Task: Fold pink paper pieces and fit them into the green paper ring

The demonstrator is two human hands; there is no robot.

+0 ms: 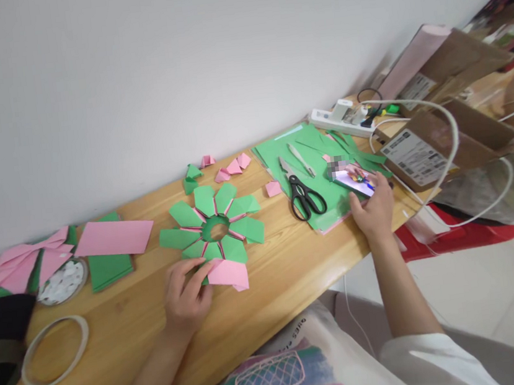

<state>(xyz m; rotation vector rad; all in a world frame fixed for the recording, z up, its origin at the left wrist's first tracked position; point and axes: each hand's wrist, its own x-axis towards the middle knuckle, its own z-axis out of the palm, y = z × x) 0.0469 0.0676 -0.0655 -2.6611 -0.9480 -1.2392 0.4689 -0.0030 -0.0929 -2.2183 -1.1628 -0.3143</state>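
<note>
Left hand (184, 296): fingers bent, tips gathered at the near edge of the ring, right by the left end of the pink piece. Can't tell if it's a real pinch or just pressing down, since the underside is hidden.
Green folded-paper ring with pink inner edges (204, 202): flat on the light wooden table (273, 287), mostly beyond those fingertips. Its open centre is ahead and a bit to the right of them.
Pink folded-paper piece (228, 273): at the ring's near side, sticking out to the right of the fingertips. Looks like its lower edge has a loose flap.
Right hand (376, 212): thumb and fingers closed around the near end of a dark phone with a lit screen (353, 179), well apart from the ring.
What could go wrong, imo: tug that pink piece sideways and the folds might slip apart or skew the whole ring. Press too hard and you'd probably crease a petal. Eyes on the screen while one hand steadies the paper could make either more likely.
Black-handled scissors (294, 183): lying on the green paper sheets (273, 153) between ring and phone. A careless sweep of the right hand could knock them, I'd guess.
</note>
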